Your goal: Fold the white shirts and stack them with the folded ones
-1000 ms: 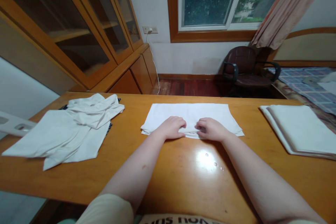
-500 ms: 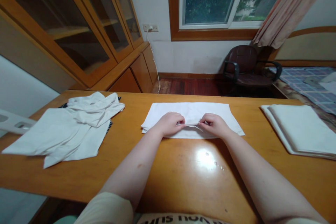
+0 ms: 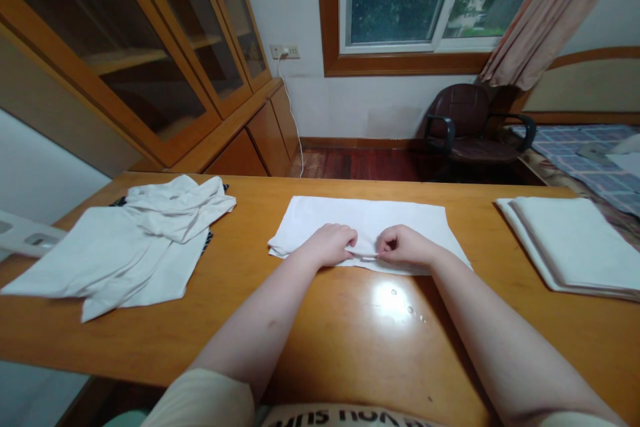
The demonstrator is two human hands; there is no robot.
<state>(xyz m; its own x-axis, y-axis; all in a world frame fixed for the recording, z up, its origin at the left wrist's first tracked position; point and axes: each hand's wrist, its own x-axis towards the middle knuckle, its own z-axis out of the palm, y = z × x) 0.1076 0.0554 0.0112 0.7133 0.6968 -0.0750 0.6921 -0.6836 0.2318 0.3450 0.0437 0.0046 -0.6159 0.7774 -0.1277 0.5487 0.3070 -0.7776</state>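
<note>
A folded white cloth (image 3: 320, 213) lies flat across the middle of the wooden table, its long side toward me. My left hand (image 3: 333, 243) pinches the upper layer close to the near edge. A short gap to the right, my right hand (image 3: 403, 245) grips the same layer between thumb and fingers. Between them the cloth's edge is slightly raised, and a small white strip, perhaps a label, shows under it. The fingertips are partly hidden by the hands themselves.
On the table (image 3: 350, 333), a rumpled heap of white cloths (image 3: 145, 247) with something dark beneath lies left, and a neatly folded white stack (image 3: 575, 243) lies right. Beyond the far edge stand a glass-door cabinet (image 3: 165, 67), an office chair (image 3: 465, 120) and a bed (image 3: 595, 153).
Both hands have come a little nearer to me, drawing the upper layer toward the near edge. The cloth's far right corner has shifted slightly right.
</note>
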